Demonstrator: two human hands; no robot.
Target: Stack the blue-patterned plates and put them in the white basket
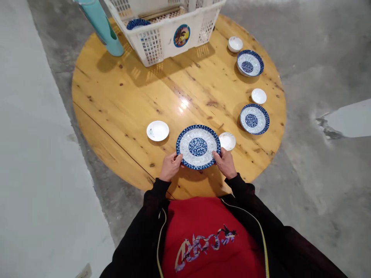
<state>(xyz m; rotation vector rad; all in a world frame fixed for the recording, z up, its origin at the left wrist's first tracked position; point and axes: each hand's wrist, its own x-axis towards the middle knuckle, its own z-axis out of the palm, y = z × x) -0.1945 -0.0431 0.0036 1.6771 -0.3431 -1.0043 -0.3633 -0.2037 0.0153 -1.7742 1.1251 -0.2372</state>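
Between my hands is a blue-and-white patterned plate (198, 147), held by its rim over the near side of the round wooden table. My left hand (170, 166) grips its left edge, thumb on top. On the opposite edge my right hand (225, 162) has the same hold, its fingers partly hidden beneath the plate. A small white dish (157, 131) lies to the left of the plate. Just right of it, partly covered by the plate, sits another small white dish (227, 141).
A white plastic basket (168, 42) with dishes inside stands at the back, beside a teal cylindrical holder (111, 40). Along the right of the wooden table (133, 96) are two blue-and-white dishes (251, 63) and two small white bowls (259, 96).
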